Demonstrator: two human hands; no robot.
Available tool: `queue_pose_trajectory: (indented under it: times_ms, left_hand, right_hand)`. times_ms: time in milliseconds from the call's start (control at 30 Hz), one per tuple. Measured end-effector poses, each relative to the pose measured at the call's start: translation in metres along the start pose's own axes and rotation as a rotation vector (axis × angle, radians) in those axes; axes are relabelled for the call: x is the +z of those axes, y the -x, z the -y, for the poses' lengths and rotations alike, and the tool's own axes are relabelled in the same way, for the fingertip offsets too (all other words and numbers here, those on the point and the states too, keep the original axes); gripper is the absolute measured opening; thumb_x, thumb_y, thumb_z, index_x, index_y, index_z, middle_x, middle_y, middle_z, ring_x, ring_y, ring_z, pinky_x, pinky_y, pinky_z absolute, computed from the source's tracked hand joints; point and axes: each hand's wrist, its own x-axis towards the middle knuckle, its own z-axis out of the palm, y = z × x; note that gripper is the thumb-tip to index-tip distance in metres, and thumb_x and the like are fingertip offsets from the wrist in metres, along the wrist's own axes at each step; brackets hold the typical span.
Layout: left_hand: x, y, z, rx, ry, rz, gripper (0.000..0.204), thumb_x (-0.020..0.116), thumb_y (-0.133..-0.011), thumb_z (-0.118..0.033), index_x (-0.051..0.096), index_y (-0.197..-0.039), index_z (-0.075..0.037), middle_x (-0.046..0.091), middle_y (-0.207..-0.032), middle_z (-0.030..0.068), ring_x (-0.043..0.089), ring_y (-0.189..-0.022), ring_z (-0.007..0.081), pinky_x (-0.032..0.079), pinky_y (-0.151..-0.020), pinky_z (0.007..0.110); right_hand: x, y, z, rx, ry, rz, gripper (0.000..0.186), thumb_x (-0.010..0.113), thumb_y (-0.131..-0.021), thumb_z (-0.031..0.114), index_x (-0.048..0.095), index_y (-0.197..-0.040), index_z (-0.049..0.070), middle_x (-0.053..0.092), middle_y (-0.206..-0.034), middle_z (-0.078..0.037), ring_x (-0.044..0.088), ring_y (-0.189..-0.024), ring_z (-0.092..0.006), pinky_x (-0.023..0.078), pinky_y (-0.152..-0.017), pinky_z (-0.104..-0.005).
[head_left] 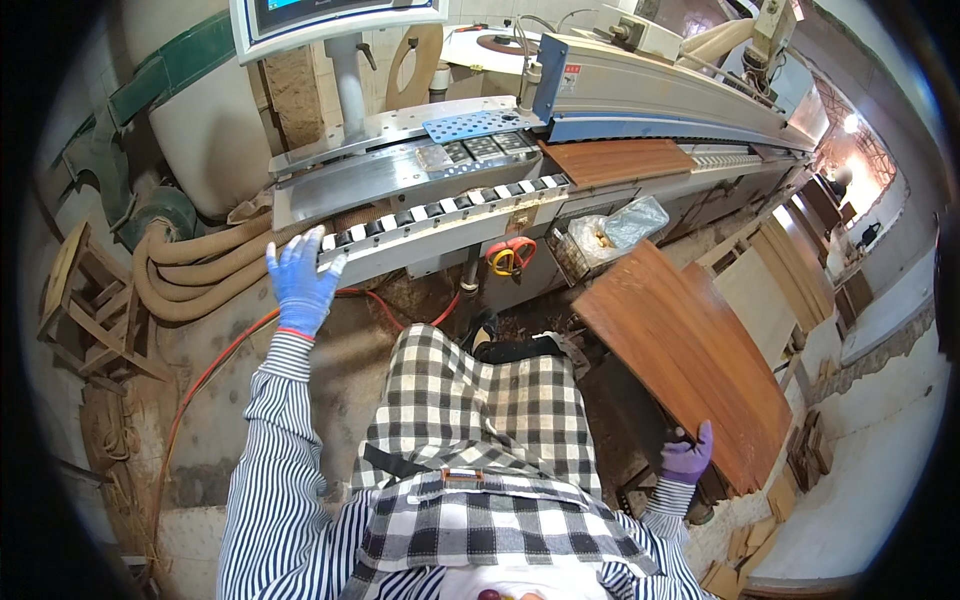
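Head view: your blue-gloved left hand [303, 285] spreads its fingers, grip released, at the left end of the long rail of black and white blocks [445, 215]. Your purple-gloved right hand [687, 457] meets the near edge of the large, flat, brown wooden panel [690, 350] on your right; whether its grip is clasping cannot be told.

Stained floor [205, 430]; wooden stool [66, 272] left; pale wall [880, 470], bright light [851, 124] right.

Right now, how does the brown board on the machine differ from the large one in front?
The machine board lies along the machine; the front board is in front of it. The machine board looks narrow; the front board shows a broader face. Both are reddish brown.
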Motion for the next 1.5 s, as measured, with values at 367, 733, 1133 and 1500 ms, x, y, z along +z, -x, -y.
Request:
queue_pose_trajectory:
  times_ms: [367,733,1133,1500]
  left_hand:
    - [-0.073,0.056,-0.058,0.276,0.239,0.090,0.079,0.067,-0.077,-0.059,0.051,-0.134,-0.007,0.044,-0.142,0.0165,0.035,-0.135,0.0363,0.024,-0.114,0.050]
    - [-0.061,0.059,0.017,-0.047,0.106,-0.001,0.067,0.076,-0.075,-0.045,0.059,-0.125,-0.004,0.053,-0.135,0.0157,0.043,-0.131,0.0347,0.029,-0.111,0.046]
    - [-0.024,0.000,0.032,-0.180,-0.008,0.066,0.066,0.071,-0.080,-0.050,0.059,-0.126,-0.004,0.052,-0.138,0.0167,0.042,-0.133,0.0316,0.026,-0.113,0.043]
    - [-0.021,0.001,0.033,-0.192,-0.002,0.064,0.069,0.071,-0.079,-0.053,0.058,-0.127,-0.004,0.051,-0.139,0.0166,0.042,-0.133,0.0321,0.024,-0.115,0.044]
  right_hand:
    - [0.214,0.008,-0.110,0.489,0.042,0.649,0.024,0.050,-0.101,0.026,0.058,-0.103,0.004,0.063,-0.087,-0.005,0.057,-0.070,-0.0118,0.045,-0.053,-0.0199]
    - [0.357,0.006,-0.214,0.833,-0.061,0.923,0.024,0.058,-0.096,0.033,0.056,-0.098,0.010,0.065,-0.090,-0.008,0.064,-0.071,-0.0229,0.053,-0.068,-0.0354]
    - [0.218,0.000,-0.138,0.477,0.216,0.573,0.031,0.053,-0.098,0.022,0.057,-0.121,0.001,0.067,-0.101,-0.015,0.063,-0.077,-0.0199,0.052,-0.068,-0.0292]
    - [0.132,0.007,-0.183,-0.085,0.879,0.598,0.035,0.052,-0.094,0.011,0.054,-0.123,-0.009,0.068,-0.104,-0.015,0.066,-0.085,-0.0166,0.055,-0.077,-0.0279]
